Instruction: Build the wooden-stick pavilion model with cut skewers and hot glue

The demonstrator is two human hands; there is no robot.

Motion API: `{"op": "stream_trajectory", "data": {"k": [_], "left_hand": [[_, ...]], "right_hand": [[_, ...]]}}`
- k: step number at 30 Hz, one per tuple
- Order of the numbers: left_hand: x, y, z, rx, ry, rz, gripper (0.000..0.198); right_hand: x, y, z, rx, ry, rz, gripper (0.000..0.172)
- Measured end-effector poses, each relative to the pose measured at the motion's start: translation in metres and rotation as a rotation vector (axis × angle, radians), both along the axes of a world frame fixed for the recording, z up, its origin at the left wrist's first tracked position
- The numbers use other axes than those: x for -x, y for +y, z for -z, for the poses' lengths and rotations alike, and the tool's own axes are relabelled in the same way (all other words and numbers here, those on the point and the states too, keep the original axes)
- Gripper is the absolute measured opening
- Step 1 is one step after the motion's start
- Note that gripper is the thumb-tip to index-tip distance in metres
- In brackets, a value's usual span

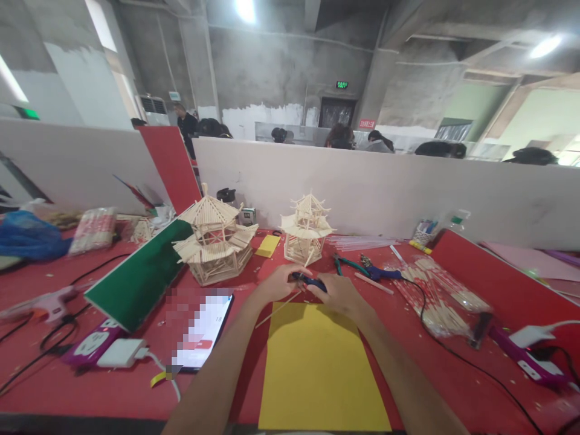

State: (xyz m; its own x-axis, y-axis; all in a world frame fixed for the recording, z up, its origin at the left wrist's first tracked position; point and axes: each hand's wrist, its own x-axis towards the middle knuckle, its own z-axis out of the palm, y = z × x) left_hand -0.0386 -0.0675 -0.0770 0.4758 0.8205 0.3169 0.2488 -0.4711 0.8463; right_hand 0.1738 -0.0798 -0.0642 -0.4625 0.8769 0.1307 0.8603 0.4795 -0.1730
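Above the far edge of the yellow sheet [319,368], my two hands are close together. My right hand [342,295] is closed around dark blue-handled pliers [313,281], whose jaws point toward my left hand. My left hand [281,284] pinches a thin wooden stick [277,311] near the jaws, and the stick slants down toward me. The fingers partly hide the jaws, so I cannot tell whether they touch the stick. Just beyond my hands stands a small stick-built pavilion model [308,229]. A larger pavilion model [215,241] is to the left.
Right of my hands lie teal-handled pliers [351,264], a blue glue gun [383,272] with a trailing cable, and bagged sticks [435,296]. At left are a phone [206,332], a green board [140,278], a power strip [93,344] and a pink glue gun [54,302]. A partition [362,187] stands behind.
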Motion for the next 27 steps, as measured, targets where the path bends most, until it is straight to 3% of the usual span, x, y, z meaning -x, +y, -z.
{"op": "stream_trajectory", "data": {"k": [11, 27], "left_hand": [[-0.001, 0.002, 0.006, 0.027, -0.071, 0.018, 0.038], [0.0, 0.001, 0.003, -0.04, 0.009, 0.023, 0.036]], "right_hand": [[0.001, 0.006, 0.007, -0.054, -0.059, 0.061, 0.064], [0.006, 0.017, 0.021, -0.126, -0.088, 0.087, 0.068]]}}
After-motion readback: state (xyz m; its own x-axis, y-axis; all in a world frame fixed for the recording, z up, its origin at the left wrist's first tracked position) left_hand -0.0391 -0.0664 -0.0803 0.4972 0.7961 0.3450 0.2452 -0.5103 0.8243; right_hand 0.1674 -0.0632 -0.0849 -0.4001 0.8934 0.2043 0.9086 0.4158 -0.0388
